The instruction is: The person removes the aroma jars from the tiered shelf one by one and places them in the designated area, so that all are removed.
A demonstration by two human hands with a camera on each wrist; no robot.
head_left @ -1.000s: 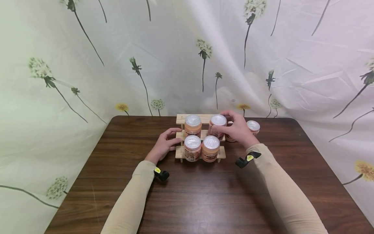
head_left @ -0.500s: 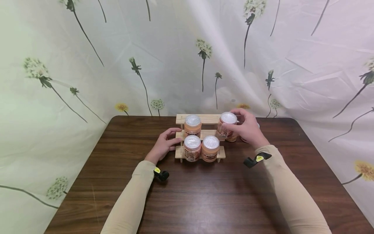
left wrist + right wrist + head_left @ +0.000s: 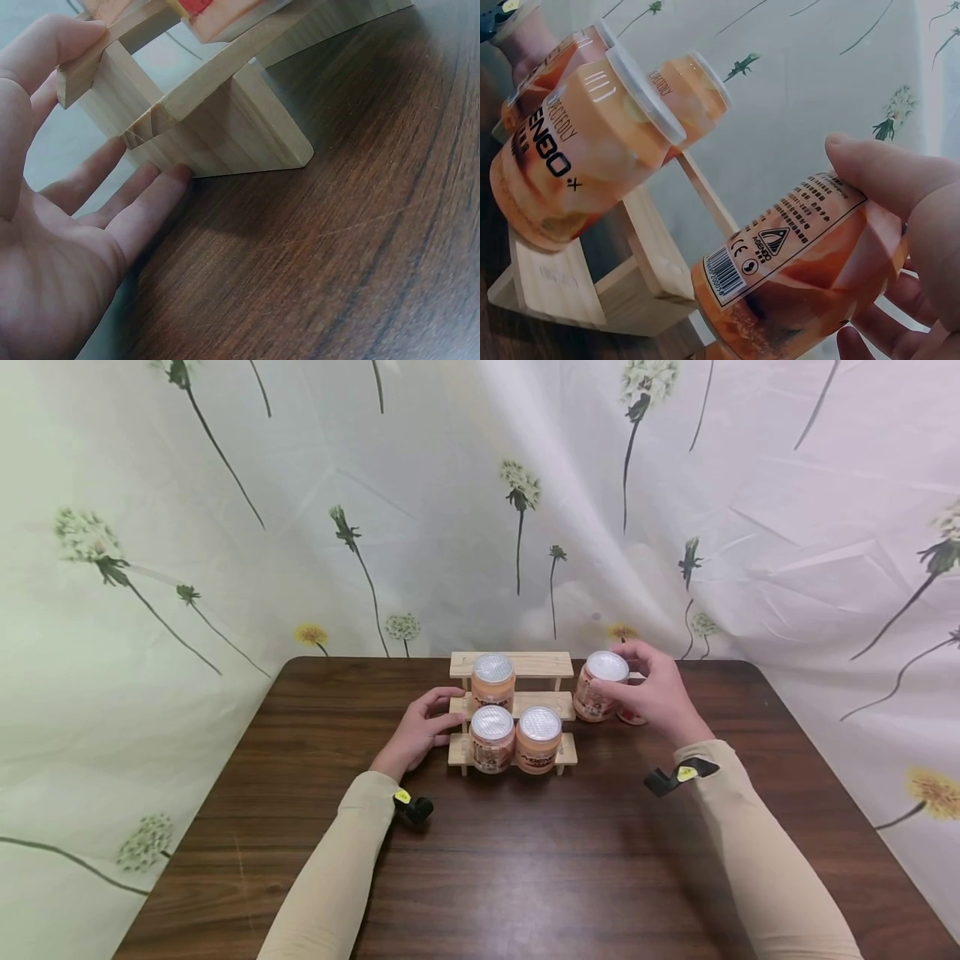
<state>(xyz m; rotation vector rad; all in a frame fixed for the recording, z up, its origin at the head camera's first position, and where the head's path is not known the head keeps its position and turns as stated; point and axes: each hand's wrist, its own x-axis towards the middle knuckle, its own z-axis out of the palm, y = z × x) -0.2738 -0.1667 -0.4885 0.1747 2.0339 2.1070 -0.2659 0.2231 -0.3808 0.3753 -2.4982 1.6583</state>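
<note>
My right hand (image 3: 660,691) holds an orange-labelled jar (image 3: 596,700) with a clear lid, just right of a stepped wooden rack (image 3: 540,667). In the right wrist view the thumb lies along one side of the jar and the fingers along the other. Whether its base touches the table cannot be seen. My left hand (image 3: 420,727) rests against the rack's left side, its fingers (image 3: 142,210) fairly straight on the wood. Two jars stand on the lowest step, a pinkish jar (image 3: 492,752) and an orange jar (image 3: 539,752). Another orange jar (image 3: 493,681) is on the middle step.
Behind my right hand, part of a red jar (image 3: 632,717) shows, mostly hidden. The rack stands near the far edge of the dark wooden table (image 3: 487,877). A pale curtain (image 3: 435,527) printed with dandelions hangs behind it.
My right hand has carried the jar rightward from above the rack's middle step to beyond its right side. Jars behind are now more covered. My left hand has not moved.
</note>
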